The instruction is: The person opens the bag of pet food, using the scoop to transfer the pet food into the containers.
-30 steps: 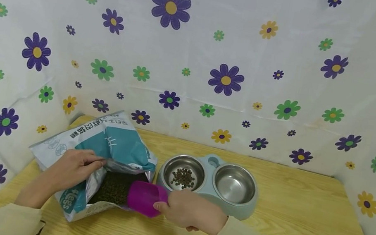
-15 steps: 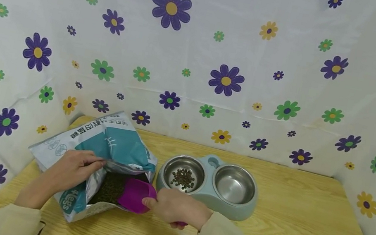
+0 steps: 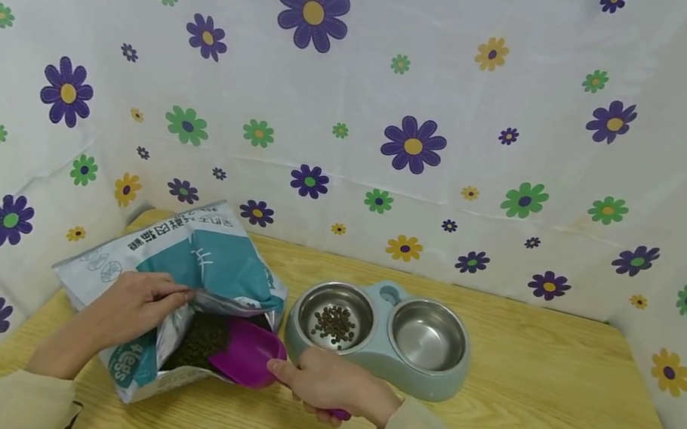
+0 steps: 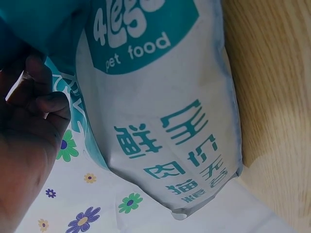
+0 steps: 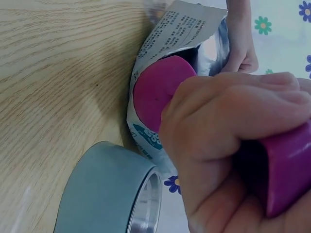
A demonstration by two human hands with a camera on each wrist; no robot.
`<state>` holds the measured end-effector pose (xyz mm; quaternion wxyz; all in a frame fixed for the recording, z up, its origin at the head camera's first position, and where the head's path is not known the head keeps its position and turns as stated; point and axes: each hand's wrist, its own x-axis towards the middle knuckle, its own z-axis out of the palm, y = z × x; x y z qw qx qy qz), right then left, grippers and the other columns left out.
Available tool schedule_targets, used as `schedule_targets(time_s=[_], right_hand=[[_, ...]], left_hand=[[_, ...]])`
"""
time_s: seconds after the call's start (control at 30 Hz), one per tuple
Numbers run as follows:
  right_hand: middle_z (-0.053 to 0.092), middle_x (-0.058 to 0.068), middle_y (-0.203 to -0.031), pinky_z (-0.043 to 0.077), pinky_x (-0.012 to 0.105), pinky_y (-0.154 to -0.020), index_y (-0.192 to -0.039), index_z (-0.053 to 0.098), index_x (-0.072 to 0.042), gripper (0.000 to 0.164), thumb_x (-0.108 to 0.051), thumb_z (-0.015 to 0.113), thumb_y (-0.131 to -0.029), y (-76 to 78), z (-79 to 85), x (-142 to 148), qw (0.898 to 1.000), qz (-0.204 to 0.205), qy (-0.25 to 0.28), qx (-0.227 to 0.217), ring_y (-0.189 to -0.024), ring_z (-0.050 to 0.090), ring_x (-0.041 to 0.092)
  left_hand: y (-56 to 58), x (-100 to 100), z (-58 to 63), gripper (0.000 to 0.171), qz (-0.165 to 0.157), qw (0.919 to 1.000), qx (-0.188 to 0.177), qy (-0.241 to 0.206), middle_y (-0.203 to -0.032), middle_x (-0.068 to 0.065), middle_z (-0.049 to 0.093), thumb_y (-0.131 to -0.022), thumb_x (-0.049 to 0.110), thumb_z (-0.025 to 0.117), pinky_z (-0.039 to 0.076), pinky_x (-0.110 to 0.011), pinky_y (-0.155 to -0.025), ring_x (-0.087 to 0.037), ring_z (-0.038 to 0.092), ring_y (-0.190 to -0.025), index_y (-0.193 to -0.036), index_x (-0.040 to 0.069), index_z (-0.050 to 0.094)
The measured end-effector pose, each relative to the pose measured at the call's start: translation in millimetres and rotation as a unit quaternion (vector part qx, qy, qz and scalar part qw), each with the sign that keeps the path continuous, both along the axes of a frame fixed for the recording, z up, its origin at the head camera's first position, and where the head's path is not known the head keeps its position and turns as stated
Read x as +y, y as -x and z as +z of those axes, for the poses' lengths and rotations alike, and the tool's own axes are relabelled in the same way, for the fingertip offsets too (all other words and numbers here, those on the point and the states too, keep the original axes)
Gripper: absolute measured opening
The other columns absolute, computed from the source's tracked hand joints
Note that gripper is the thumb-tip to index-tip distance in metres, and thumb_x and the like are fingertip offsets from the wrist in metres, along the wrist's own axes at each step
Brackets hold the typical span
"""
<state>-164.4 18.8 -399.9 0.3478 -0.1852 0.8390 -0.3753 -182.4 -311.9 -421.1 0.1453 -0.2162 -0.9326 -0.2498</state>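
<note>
A white and teal pet food bag [image 3: 219, 254] lies on its side with its mouth facing me, brown kibble [image 3: 200, 342] inside. My left hand [image 3: 131, 303] pinches the upper edge of that mouth and holds it up. In my right hand [image 3: 334, 385] is the handle of a magenta scoop [image 3: 250, 355], gripped with curled fingers. The scoop's front part sits inside the bag mouth, against the kibble. In the right wrist view the scoop's rounded back [image 5: 163, 90] shows at the bag opening. The left wrist view shows the bag's printed side [image 4: 160, 116].
Right of the bag stands a light blue double feeder [image 3: 376, 362]. Its left steel bowl [image 3: 318, 298] has some kibble in the bottom; the right steel bowl [image 3: 428, 337] shows bare metal. The wooden table [image 3: 558, 406] meets flower-print cloth [image 3: 367, 81] at the back and sides.
The scoop and my right hand have moved left, pushing further into the bag mouth, and the scoop has tilted a little. My left hand keeps its hold on the bag edge.
</note>
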Motion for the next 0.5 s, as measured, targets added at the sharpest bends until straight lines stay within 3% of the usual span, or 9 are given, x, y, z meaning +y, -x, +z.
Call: schedule_targets(time_s=[0.2, 0.5], right_hand=[[0.039, -0.002, -0.042, 0.027, 0.026, -0.033, -0.054, 0.046, -0.015, 0.062, -0.049, 0.048, -0.107, -2.2, -1.1, 8, 1.0, 0.007, 0.023, -0.011, -0.031, 0.032, 0.011], [0.04, -0.003, -0.046, 0.027, 0.025, -0.034, -0.063, 0.052, -0.014, 0.06, -0.055, 0.047, -0.105, -3.8, -13.5, 24, 0.998, -0.014, 0.036, -0.045, -0.034, 0.031, 0.01]], left_hand=[[0.3, 0, -0.6, 0.016, 0.0, 1.0, -0.001, 0.0, -0.07, 0.016, 0.054, -0.098, 0.012, 0.068, 0.034, -0.02, -0.051, 0.005, 0.036, -0.056, -0.088, 0.019, 0.079], [-0.6, 0, 0.6, 0.015, 0.003, 0.9999, -0.014, 0.0, -0.07, 0.014, 0.054, -0.098, 0.011, 0.068, 0.035, -0.02, -0.051, 0.005, 0.037, -0.056, -0.095, 0.013, 0.082]])
